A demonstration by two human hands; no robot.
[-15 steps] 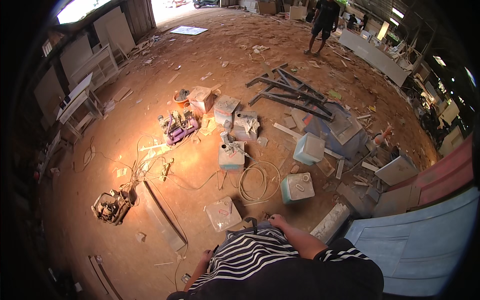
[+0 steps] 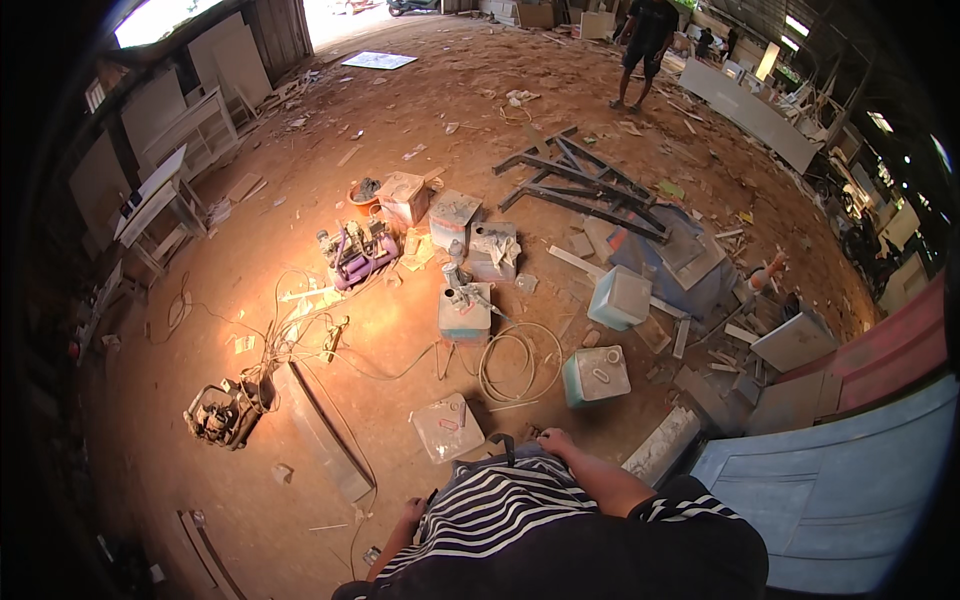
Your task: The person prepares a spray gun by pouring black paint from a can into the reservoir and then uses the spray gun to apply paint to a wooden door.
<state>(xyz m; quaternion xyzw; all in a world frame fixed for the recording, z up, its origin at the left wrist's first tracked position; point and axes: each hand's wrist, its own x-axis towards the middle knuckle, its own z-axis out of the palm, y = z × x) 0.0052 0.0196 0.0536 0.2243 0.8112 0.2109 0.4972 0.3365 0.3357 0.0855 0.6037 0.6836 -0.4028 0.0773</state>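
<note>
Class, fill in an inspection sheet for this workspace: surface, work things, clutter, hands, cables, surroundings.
Surface: reddish-brown floor, littered with scraps.
Work things: pale-topped container and teal-sided container, standing apart in front of the wearer.
Clutter: wood offcuts to the right; black metal frame farther off.
Hands: left hand and right hand both near the waist, by the striped shirt; whether either grips anything is unclear.
Cables: tangled wires to the left; coiled hose mid-floor.
Surroundings: another person standing far off; blue panel at right.
</note>
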